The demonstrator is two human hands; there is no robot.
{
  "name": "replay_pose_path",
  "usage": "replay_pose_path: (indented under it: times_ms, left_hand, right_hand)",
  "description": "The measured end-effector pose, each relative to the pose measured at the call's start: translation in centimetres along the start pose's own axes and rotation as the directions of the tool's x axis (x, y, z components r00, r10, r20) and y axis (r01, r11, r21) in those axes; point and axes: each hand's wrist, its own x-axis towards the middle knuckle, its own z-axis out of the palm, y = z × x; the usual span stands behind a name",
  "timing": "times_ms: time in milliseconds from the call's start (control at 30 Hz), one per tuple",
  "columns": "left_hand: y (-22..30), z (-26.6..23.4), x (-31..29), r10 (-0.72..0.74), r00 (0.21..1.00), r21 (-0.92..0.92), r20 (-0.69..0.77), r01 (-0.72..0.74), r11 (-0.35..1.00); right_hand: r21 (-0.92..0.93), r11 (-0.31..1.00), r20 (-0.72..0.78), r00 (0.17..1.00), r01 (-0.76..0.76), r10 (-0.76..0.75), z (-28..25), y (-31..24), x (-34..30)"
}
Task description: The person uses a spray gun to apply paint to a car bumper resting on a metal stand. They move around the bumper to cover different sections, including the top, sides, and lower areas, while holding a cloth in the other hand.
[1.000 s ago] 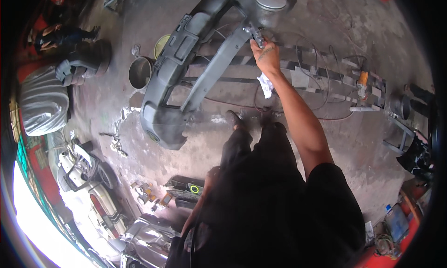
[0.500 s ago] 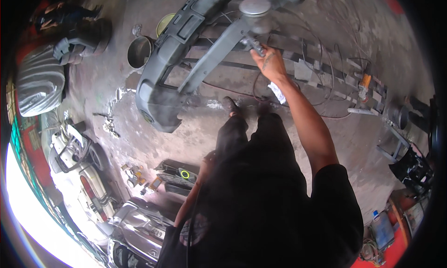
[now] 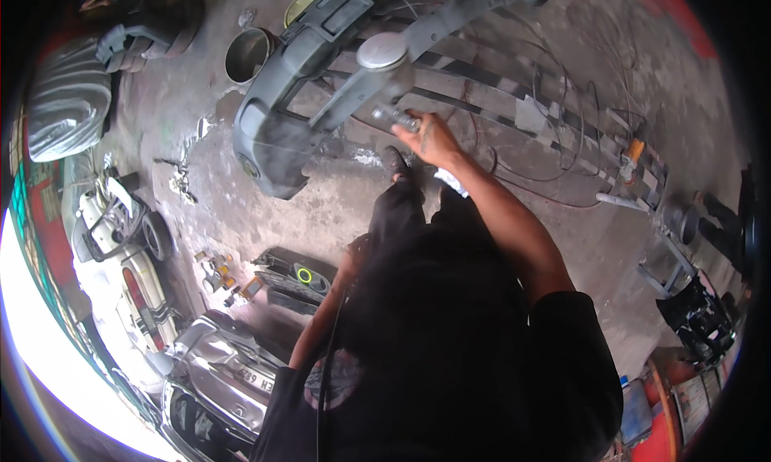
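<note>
My right hand (image 3: 434, 141) is wrapped round the handle of a spray gun (image 3: 383, 52) with a round, pale-lidded cup on top. The gun is held over a large grey car bumper (image 3: 273, 128), apart from it, and a faint mist hangs around the near end. Long bars of the bumper stretch away to the upper right, partly covered by the gun's cup. My left hand (image 3: 353, 255) hangs low beside my left thigh; its fingers are too dark and hidden to make out.
Under the bumper runs a frame of dark bars (image 3: 482, 108), with hoses (image 3: 546, 201) looping across the floor. A metal pot (image 3: 248, 56) stands beyond the bumper's left side. A motorcycle (image 3: 128, 237) and a silver car (image 3: 221, 370) are at left. A black panel (image 3: 293, 277) lies behind my left arm.
My right hand and the spray gun have moved left and nearer to me along the bumper. The whole view has shifted slightly. My left hand stays by my thigh.
</note>
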Motion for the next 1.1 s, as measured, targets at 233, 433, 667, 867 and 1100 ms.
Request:
replay_pose_path:
  times_ms: [233, 433, 667, 867, 1100]
  left_hand:
    - [5.9, -1.3, -1.5, -0.009, 0.995, 0.069, 0.097, 0.002, 0.998]
    - [0.5, -1.1, -2.7, 0.09, 0.976, 0.007, 0.196, -0.094, 0.996]
    - [3.3, -1.3, -3.6, 0.077, 0.965, -0.123, 0.252, -0.047, 0.991]
    - [5.6, -1.2, -4.3, 0.031, 0.967, -0.115, 0.251, -0.002, 0.993]
    - [4.9, -1.1, -3.7, 0.031, 0.963, -0.098, 0.267, -0.005, 0.995]
  right_hand:
    - [-0.034, 0.992, 0.01, 0.993, -0.119, 0.12, -2.9, 1.3, -1.6]
    - [-0.133, 0.966, -0.591, 0.801, -0.221, 0.102, -8.9, 8.4, 1.4]
    - [-0.047, 0.972, -0.69, 0.711, -0.231, 0.136, -8.1, 8.6, 0.3]
    - [-0.069, 0.99, -0.273, 0.957, -0.12, 0.097, 0.5, 7.0, -4.3]
    - [0.012, 0.996, 0.213, 0.973, -0.094, 0.089, 3.1, 9.1, -5.6]
